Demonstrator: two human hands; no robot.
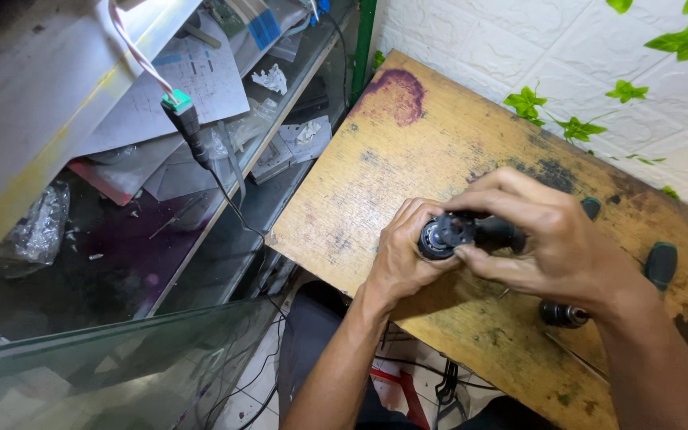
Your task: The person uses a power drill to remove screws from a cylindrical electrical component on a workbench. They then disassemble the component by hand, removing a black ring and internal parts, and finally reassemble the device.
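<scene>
Over the stained wooden bench (pixel 408 151), both hands close on a small black motor (pixel 459 235): the left hand (pixel 404 255) cups its round end, its grip pressed around it, while the right hand (pixel 547 235) pinches the body from above. A dark chuck (pixel 563 314) lies just beside the right wrist

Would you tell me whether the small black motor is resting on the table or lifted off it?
Lifted: both hands, left hand and right hand, hold the motor above the wooden table.
</scene>
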